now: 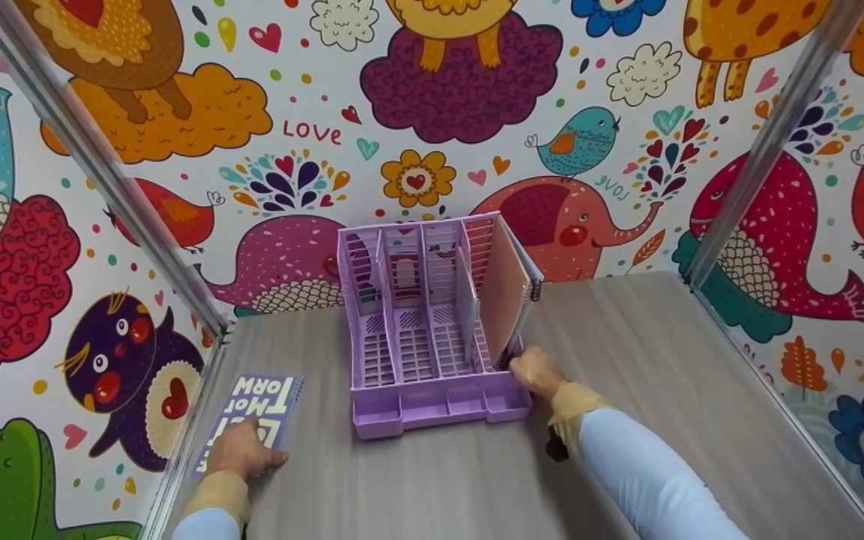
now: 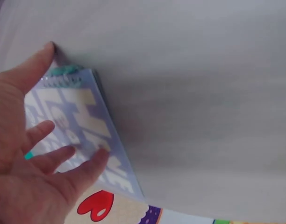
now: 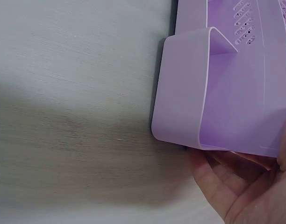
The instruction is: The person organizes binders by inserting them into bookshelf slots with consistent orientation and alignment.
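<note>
A blue spiral notebook with large white lettering lies flat on the table at the left. My left hand is over its near part; in the left wrist view the fingers spread across the notebook cover, while the thumb extends past the spiral edge. A purple desk file organizer stands in the middle, and my right hand grips its front right corner. In the right wrist view, fingers of the right hand go under the organizer's tray, and the thumb is mostly out of frame.
Upright in the organizer's rightmost slot are a beige-covered notebook and a bluish one with a spiral binding. A thin light item stands beside a divider. Behind the table rises a patterned wall with metal posts at both sides.
</note>
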Available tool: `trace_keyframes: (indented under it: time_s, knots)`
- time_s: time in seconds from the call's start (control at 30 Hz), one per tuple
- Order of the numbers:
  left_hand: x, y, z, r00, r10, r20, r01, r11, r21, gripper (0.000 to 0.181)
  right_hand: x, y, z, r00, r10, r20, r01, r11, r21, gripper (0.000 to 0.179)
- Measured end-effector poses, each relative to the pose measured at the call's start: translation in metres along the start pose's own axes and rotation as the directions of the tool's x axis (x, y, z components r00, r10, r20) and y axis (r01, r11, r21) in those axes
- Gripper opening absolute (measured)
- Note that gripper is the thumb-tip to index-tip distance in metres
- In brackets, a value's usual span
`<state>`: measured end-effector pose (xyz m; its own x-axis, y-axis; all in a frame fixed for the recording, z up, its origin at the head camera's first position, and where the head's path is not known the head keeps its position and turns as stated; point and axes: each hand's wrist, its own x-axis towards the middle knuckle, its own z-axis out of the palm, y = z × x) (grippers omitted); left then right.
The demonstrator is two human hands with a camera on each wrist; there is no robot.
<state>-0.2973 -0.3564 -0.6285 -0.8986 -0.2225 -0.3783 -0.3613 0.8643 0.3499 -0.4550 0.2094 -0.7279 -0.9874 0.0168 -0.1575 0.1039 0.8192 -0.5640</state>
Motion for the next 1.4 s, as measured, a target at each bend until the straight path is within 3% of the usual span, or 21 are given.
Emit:
trace_keyframes:
  time_s: [0.1,0.23,0.33,0.53,0.67,0.73,0.97,1.1,1.2,1.4]
  knots:
    - [-0.001,0.002,-0.003,1.0,0.014,0.003,-0.014,1.0,-0.001,0.101,0.0,0.0,-0.002,1.0,0.001,-0.016,-0.001,1.0,-0.015,0.03]
    - [-0.002,0.004,-0.002,0.997,0.07,-0.027,-0.068,0.996,0.062,0.091,0.0,0.0,-0.002,0.999,-0.009,-0.044,0.008,1.0,-0.029,0.027]
    - [-0.001,0.002,0.009,0.988,0.124,-0.094,-0.109,0.982,0.153,0.078,-0.001,-0.001,0.0,0.999,-0.014,-0.047,0.012,0.999,-0.041,0.027]
    - [-0.006,-0.004,0.034,0.962,0.152,-0.225,-0.094,0.964,0.251,0.055,-0.005,-0.003,0.003,1.0,-0.008,-0.01,0.008,1.0,-0.028,0.026]
    - [-0.005,-0.003,0.042,0.945,0.152,-0.291,-0.085,0.97,0.23,0.045,-0.005,-0.005,0.001,1.0,0.006,-0.013,-0.006,1.0,-0.008,0.025]
    - [-0.003,-0.001,0.044,0.943,0.147,-0.299,-0.083,0.973,0.217,0.043,-0.004,-0.004,0.0,1.0,0.005,-0.018,-0.005,1.0,-0.006,0.025]
    - [-0.006,-0.002,0.043,0.969,0.058,-0.238,-0.029,0.992,0.125,0.044,-0.005,-0.002,0.0,0.999,-0.036,-0.018,0.036,0.999,-0.015,0.028]
    - [-0.01,-0.005,0.041,0.97,0.052,-0.236,-0.03,0.995,0.097,0.041,-0.006,-0.002,0.001,0.998,-0.044,-0.037,0.043,0.999,-0.02,0.029]
    - [-0.013,-0.009,0.038,0.958,0.091,-0.272,-0.07,0.994,0.086,0.03,-0.005,-0.002,0.002,0.998,-0.029,-0.048,0.028,0.999,-0.022,0.031]
    - [-0.018,-0.011,0.03,0.914,0.161,-0.373,-0.149,0.987,0.061,0.018,0.0,0.001,0.004,0.998,-0.022,-0.051,0.02,0.999,-0.033,0.036]
